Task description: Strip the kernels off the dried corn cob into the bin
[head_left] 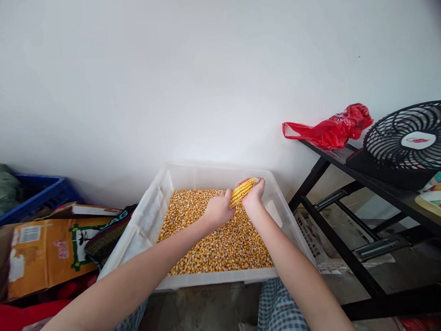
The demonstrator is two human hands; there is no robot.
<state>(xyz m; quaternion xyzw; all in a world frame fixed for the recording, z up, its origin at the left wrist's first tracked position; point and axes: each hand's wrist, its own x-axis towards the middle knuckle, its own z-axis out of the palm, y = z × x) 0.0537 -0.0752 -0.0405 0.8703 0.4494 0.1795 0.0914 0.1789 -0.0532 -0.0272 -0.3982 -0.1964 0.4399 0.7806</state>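
Note:
A yellow corn cob [242,192], its rows of kernels showing, is held tilted above a translucent plastic bin [213,173]. My left hand [220,209] is closed around the cob's lower left end. The upper right end rests in my right hand [253,192], whose fingers curl behind it and are partly hidden. Below both hands, loose corn kernels [223,247] cover the bottom of the bin in a thick layer.
To the left are an orange cardboard box [50,248], a dark mesh bag [109,232] and a blue crate [44,193]. On the right, a black table [336,156] carries a red plastic bag [331,130] and a black fan [417,139]. A white wall [203,79] rises behind.

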